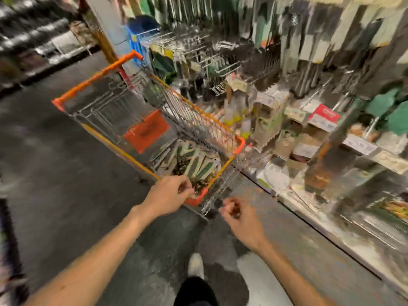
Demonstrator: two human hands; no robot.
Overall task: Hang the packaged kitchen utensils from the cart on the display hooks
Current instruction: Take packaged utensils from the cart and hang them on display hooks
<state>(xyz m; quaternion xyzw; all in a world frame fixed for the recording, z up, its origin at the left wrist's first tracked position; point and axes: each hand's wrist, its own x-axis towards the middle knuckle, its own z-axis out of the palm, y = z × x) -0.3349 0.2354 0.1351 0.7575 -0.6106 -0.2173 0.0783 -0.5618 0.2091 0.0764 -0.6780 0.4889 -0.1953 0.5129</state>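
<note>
L grip (170, 193) up front: fingers curled in right at the near orange corner of the cart (187, 120), fingertips bunched close together by the rim, but w/ all this blur we can't tell whether it's pinching the rim, a pack or nothing at all. R grip (239, 215) sits lower and to the right, just beside that same corner but apart from the wire, fingers curled toward the palm; there's a dark smudge among them, and we can't tell if that's something held. Both forearms are bare and reach in from the bottom edge. The packaged utensils (194, 162) are down in the bottom of the cart, a jumbled heap of long green and pale cards at the near end. An orange flap (145, 131) hangs inside, mid-cart. The cart is parked alongside the display on the right. The display hooks (198, 51) stick out up behind it, some w/ packs hanging. Lower right, a shelf (362, 149) carries boxes and bottles. Below us, one pale shoe (195, 265) on the dark floor (66, 173).
</note>
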